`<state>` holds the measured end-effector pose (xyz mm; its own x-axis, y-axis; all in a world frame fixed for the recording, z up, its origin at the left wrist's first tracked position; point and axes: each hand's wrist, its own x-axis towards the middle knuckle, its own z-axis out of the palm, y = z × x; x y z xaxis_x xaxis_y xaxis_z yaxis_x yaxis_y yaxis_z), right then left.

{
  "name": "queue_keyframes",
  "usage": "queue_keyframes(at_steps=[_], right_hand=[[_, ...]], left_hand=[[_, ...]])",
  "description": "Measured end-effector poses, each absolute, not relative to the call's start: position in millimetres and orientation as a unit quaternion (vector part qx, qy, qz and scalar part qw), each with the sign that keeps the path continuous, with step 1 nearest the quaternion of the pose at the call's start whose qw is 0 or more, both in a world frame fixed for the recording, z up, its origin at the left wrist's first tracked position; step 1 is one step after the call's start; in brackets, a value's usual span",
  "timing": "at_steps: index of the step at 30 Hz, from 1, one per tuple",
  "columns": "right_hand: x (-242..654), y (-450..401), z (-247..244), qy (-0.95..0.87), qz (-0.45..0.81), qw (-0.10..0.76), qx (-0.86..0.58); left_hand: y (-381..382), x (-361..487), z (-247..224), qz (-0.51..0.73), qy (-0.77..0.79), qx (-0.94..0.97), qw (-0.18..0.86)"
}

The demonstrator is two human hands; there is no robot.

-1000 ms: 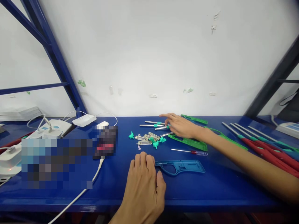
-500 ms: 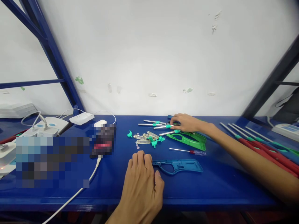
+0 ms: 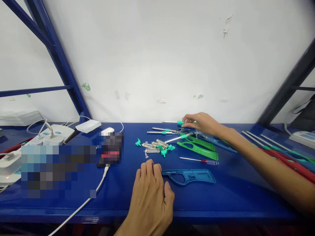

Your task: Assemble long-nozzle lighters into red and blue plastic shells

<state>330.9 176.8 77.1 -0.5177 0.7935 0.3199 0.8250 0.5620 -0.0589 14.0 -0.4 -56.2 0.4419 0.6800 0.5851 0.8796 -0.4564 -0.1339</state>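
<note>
My left hand (image 3: 152, 196) lies palm down on the blue table, fingers laid forward and side by side, thumb apart. Its index finger covers or touches the narrow end of a blue lighter shell half (image 3: 197, 176). Farther back, my right hand (image 3: 200, 122) pinches a metal lighter tube with a green collar (image 3: 180, 123), raised above the pile. Below it lie more tubes with green collars (image 3: 184, 136) and loose wires, green shell halves (image 3: 199, 150) and a blue shell half (image 3: 221, 143). A screwdriver (image 3: 210, 162) rests between the green and blue shells.
Clear lighter fuel tanks (image 3: 152, 150) and green triggers (image 3: 163, 152) lie left of the pile. Several red and blue lighters (image 3: 283, 160) sit at the right under my forearm. A phone (image 3: 110, 150) with a white cable (image 3: 100, 183) and power strips (image 3: 56, 134) are at the left.
My right hand has lifted a tube with a green collar up and back from the pile, uncovering shell halves and wires beneath. My left hand stays at the blue shell. The view has shifted slightly.
</note>
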Motion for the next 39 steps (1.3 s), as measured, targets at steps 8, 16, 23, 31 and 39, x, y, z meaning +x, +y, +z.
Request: queue_keyframes(at_steps=[8,16,23,31,39], right_hand=[[327.1,162.1,96.0,-0.837,-0.082,0.271,-0.469],[357.4,161.1,100.5,-0.768,-0.151,0.326,-0.531],[381.9,158.1,102.2,-0.706,-0.197,0.388,-0.559],[380.1,150.9,110.0,-0.682,-0.188,0.457,-0.538],[366.7,149.2,103.5,-0.728,-0.150,0.422,-0.519]], left_hand=[[-0.9,12.9,-54.3,-0.248,-0.460,-0.831,0.190],[-1.3,15.6,-46.9,-0.257,-0.462,-0.833,0.164],[-1.0,15.9,-39.0,-0.262,-0.466,-0.837,0.121],[-0.2,19.7,-22.9,-0.264,-0.476,-0.838,0.038],[-2.8,21.0,-18.4,-0.260,-0.479,-0.838,0.010]])
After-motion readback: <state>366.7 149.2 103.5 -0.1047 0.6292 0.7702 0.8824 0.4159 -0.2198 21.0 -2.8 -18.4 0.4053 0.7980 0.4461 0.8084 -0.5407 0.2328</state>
